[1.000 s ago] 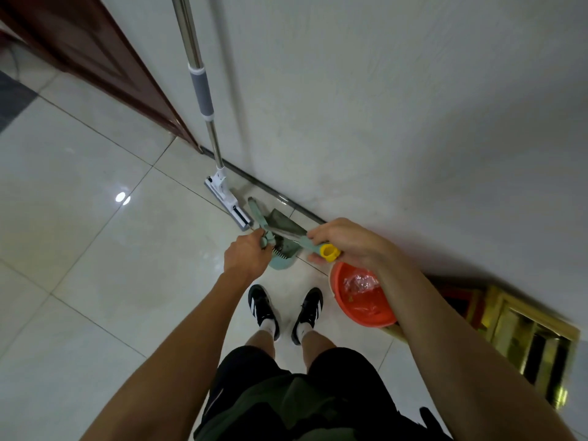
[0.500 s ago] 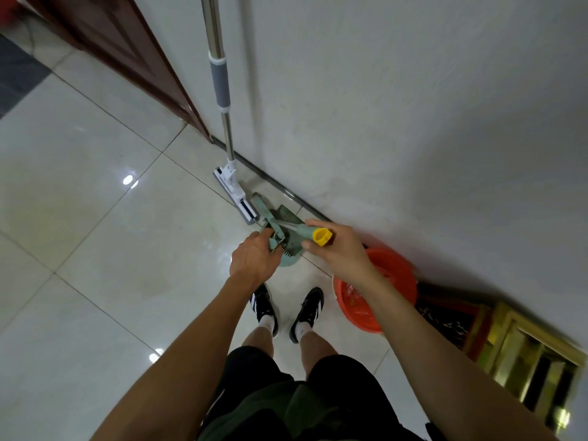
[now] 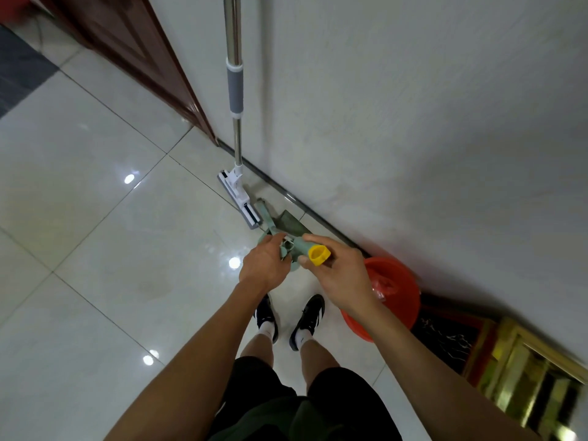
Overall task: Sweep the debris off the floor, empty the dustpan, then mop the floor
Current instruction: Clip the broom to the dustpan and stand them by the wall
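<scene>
Head cam: both hands [image 3: 265, 262] [image 3: 339, 276] grip green broom/dustpan handles [image 3: 304, 246]; mop [image 3: 237, 192] w/ red bin [image 3: 393, 281] against wall.

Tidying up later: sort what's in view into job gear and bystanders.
Job gear: mop leaning on the wall, green dustpan, yellow-capped handle gripped by right hand, left hand, red bin.
Bystanders: door, gold-framed cabinet.
</scene>
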Demonstrator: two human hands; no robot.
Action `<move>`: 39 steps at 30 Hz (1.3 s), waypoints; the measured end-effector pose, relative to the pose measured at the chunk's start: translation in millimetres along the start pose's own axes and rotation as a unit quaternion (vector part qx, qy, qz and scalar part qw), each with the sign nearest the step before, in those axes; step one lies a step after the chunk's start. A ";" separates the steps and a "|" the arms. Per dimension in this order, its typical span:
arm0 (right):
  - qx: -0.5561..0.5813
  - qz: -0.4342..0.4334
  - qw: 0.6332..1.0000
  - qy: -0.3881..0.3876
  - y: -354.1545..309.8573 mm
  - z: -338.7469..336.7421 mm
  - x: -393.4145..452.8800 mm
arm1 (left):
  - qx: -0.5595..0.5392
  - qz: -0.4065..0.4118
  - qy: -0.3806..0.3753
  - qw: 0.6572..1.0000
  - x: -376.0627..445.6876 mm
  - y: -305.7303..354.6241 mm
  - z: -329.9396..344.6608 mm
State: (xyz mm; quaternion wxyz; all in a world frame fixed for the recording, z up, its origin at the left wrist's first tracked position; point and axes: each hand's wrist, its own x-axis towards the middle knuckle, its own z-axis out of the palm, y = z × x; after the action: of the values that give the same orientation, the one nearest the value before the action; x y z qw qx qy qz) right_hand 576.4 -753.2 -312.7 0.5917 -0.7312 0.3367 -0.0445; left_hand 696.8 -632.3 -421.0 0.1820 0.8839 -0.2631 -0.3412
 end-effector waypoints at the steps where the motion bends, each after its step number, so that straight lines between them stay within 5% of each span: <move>1: 0.005 -0.003 1.000 -0.004 -1.0 1.3 -0.1 | -0.005 0.004 -0.003 1.000 0.4 -0.7 0.2; 16: -0.011 -0.026 1.000 -0.005 -7.3 6.8 4.1 | -0.125 0.062 -0.132 0.981 17.0 -8.4 -22.6; 39: -0.133 -0.046 0.990 0.006 19.2 19.1 22.3 | -0.119 0.110 -0.143 0.976 18.4 -10.1 -30.4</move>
State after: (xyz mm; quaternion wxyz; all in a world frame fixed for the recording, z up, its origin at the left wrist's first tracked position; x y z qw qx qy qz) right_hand 593.9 -750.8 -343.0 0.4845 -0.8179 0.3087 -0.0308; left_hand 733.1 -630.8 -414.1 0.2825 0.7638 -0.3392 -0.4709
